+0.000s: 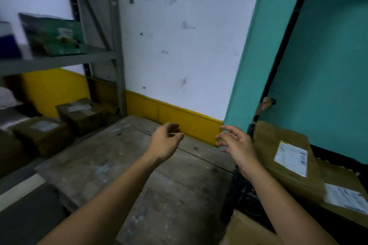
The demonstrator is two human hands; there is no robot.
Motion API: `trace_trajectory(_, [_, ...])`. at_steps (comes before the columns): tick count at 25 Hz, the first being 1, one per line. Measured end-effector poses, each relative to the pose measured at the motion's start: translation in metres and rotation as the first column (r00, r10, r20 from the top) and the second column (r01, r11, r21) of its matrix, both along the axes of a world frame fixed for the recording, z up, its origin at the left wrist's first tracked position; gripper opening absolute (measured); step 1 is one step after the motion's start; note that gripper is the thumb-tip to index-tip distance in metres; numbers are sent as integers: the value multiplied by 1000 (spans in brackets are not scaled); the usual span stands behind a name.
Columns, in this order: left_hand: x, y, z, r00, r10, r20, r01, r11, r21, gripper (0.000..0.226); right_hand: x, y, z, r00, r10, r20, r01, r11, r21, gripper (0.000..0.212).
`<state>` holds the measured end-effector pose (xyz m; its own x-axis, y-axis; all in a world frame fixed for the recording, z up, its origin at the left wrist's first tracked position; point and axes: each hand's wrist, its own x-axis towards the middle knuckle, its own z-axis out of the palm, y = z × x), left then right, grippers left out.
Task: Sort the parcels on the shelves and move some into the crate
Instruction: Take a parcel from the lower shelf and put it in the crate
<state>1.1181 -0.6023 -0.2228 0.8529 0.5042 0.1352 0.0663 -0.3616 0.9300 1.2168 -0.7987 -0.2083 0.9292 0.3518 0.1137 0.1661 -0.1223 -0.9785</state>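
Both hands are empty. The left hand [166,140] and the right hand [238,145] hover side by side over the far part of the worn wooden bench [123,165], fingers loosely curled and released, touching nothing.

The parcels lie on either side of them. Just beside the right hand, to its right, a brown paper mailer [268,145] with a white label leans across what looks like a black crate [242,189]. Its long axis runs from far left to near right. A second labelled mailer [342,197] lies nearer and further right. The view is too blurred to show how deep the mailers sit in the crate.

To the left, well apart from the left hand, two cardboard boxes [41,135] [83,113] sit on the lower shelf. A green box [53,34] stands on the upper shelf [59,61].

The right hand is plainly the nearer one to the leaning mailer, and a short sideways reach would probably meet its far-left edge. The shelf boxes would instead call for a turn to the left, with the left hand leading.
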Motion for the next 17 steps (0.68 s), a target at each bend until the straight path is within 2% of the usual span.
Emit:
trace_trajectory(5, [-107, 121, 3, 987, 160, 1, -159, 983, -87, 10, -61, 129, -9, 974, 221, -44, -221, 975, 11, 22])
trace_trajectory(13, [-290, 293, -22, 894, 447, -21, -445, 881, -160, 10, -206, 367, -29, 859, 510, -32, -511, 859, -24, 25])
trace_trajectory(17, [-368, 350, -42, 806, 590, -38, -590, 798, -124, 12, -271, 458, -41, 753, 655, -54, -657, 749, -83, 26])
